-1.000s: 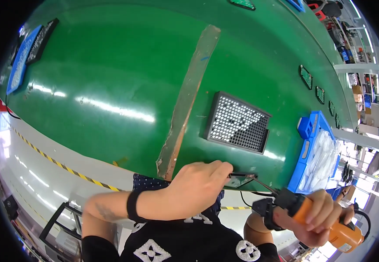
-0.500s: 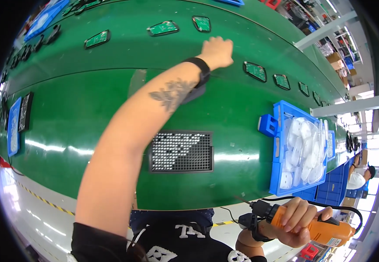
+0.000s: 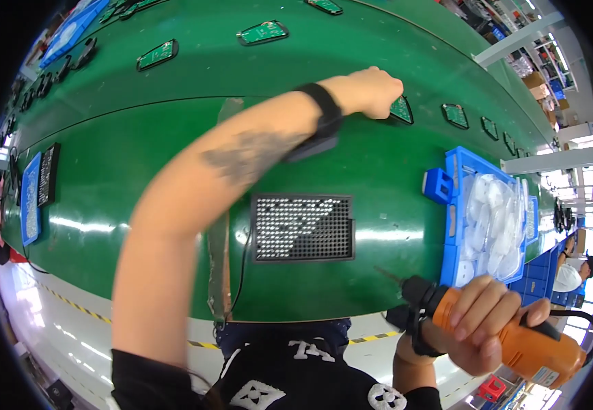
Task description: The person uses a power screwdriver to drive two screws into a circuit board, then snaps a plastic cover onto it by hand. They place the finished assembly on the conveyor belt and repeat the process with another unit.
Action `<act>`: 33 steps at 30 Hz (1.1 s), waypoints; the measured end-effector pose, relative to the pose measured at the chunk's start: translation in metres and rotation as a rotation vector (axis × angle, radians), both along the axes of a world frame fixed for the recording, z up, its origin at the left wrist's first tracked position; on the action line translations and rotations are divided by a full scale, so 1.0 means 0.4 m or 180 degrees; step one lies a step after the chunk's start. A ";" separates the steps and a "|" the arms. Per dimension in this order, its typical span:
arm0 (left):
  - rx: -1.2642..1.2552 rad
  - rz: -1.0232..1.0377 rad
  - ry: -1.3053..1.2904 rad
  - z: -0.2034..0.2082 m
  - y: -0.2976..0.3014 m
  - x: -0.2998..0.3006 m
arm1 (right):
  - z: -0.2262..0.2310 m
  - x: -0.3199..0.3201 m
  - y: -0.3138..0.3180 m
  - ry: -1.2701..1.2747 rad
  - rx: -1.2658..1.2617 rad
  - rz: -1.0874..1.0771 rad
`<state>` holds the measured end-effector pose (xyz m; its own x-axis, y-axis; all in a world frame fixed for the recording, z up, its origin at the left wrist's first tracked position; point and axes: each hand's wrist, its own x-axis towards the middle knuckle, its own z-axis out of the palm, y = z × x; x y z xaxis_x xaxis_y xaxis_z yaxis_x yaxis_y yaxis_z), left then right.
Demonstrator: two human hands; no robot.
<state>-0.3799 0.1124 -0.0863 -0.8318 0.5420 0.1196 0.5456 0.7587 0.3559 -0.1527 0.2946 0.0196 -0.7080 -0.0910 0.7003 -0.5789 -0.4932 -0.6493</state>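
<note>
My left hand [image 3: 378, 93] reaches across the bench, its fingers closed at the edge of a green circuit board in a black housing [image 3: 401, 111]. The hand covers part of that board, and its fingertips are hidden. In my right hand [image 3: 477, 321] is an orange electric screwdriver [image 3: 539, 350], gripped round its body, its thin bit pointing left over the bench's near edge. Between my arms lies a black perforated tray [image 3: 324, 244], with small silver pieces, apparently screws, filling its left and upper holes.
A blue bin [image 3: 452, 232] of clear plastic parts stands at the right. More housed boards [image 3: 262, 32] lie along the far strip and to the right [image 3: 455, 116]. A blue tray [image 3: 31, 198] sits far left. A person [image 3: 570, 273] is in the right background.
My left hand has moved right onto a housed board, which shifted slightly toward me. Another housed board now lies farther back. The screwdriver, still in my right hand, sits a little farther right.
</note>
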 end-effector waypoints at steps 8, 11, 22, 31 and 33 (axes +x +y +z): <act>0.0396 -0.0309 -0.0827 0.194 -0.213 0.703 | -0.052 -0.044 -0.119 -0.0732 0.0260 0.0301; 0.0568 -0.0249 -0.0766 0.083 -0.145 0.852 | -0.074 -0.052 -0.146 -0.0869 0.0562 0.0414; 0.1502 0.1135 -0.0363 -0.034 -0.047 0.899 | -0.122 -0.063 -0.180 -0.0777 0.0660 0.0572; 0.1548 0.1158 -0.0161 -0.049 -0.041 0.894 | -0.123 -0.070 -0.186 -0.0637 0.0863 0.0460; 0.1530 0.1146 -0.0150 -0.050 -0.041 0.893 | -0.123 -0.070 -0.187 -0.0621 0.0845 0.0440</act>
